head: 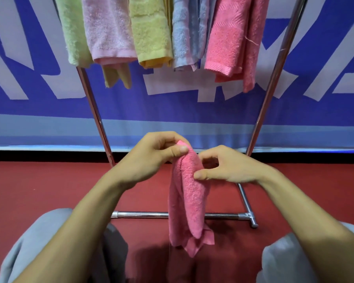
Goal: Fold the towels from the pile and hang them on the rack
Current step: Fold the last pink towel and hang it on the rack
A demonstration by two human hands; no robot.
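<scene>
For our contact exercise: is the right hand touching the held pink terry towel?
Touching. Head view: right hand has its thumb on the pink terry towel.

Red floor [49,190], blue banner wall [172,111] with white lettering

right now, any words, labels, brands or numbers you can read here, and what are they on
Nothing here can be read.
The blue banner: big white strokes, perhaps large characters, cut off by the frame and partly hidden by the hanging towels; unreadable.
The held pink towel and the rack show no label or print.
</scene>
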